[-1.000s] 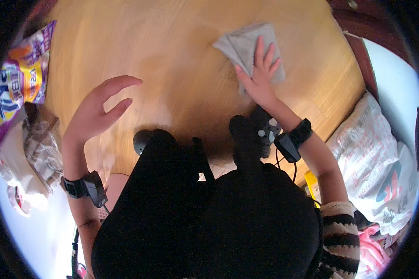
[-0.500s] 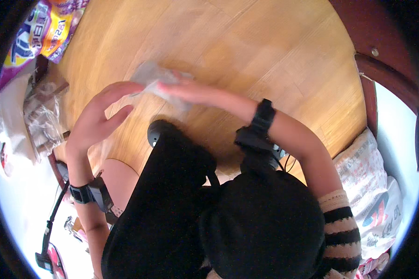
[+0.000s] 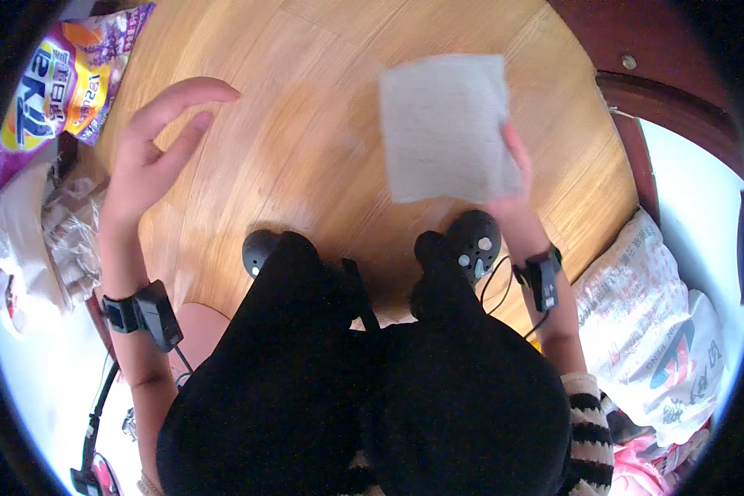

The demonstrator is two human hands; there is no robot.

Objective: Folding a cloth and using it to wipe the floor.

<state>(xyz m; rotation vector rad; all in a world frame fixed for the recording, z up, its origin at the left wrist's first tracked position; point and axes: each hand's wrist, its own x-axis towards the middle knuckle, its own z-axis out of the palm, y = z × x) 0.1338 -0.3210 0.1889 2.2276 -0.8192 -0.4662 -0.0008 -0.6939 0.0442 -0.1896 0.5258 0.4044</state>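
Note:
A thin, square, pale grey cloth (image 3: 446, 124) with a fine weave hangs spread out above the wooden floor, right of the middle. My right hand (image 3: 515, 186) grips it along its lower right edge; most of those fingers are hidden behind it. On the left, my left hand (image 3: 153, 145) is held over the floor with nothing in it. Its fingers curve inward together, and the thumb stands apart from them. A wide gap separates that hand from the cloth.
My shoes, one left (image 3: 260, 250) and one right (image 3: 474, 240), rest on the floor (image 3: 322, 140). A purple detergent bag (image 3: 62, 91) and clear plastic wrapping (image 3: 78, 211) lie at the left. White plastic bags (image 3: 649, 331) lie right, below dark red wooden furniture (image 3: 620, 33).
My right hand has swung from near my left hand out to the right, and the blurred cloth is now flat and spread. My left hand has moved slightly up and left. My right leg moved away.

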